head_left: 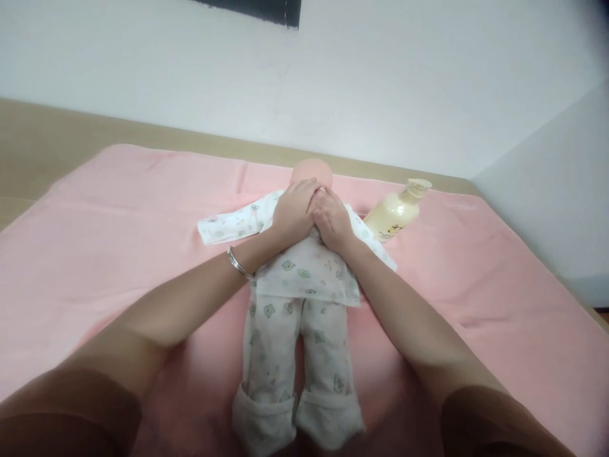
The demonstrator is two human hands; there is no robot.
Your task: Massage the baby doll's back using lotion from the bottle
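A baby doll with a smooth pinkish head lies stretched out in front of me. It wears a white printed top and matching trousers with turned-up cuffs. My left hand rests flat on the upper part of the top, close to the neck, fingers extended. Beside it, touching it, my right hand lies on the same area with its fingers laid out and its thumb toward the left hand. Together the hands cover the doll's neck and lower head. Whether the doll faces up or down I cannot tell.
A pale yellow pump bottle leans tilted just right of the doll, by its sleeve. Everything lies on a pink blanket over a wooden surface. A white wall stands behind, with a dark panel above.
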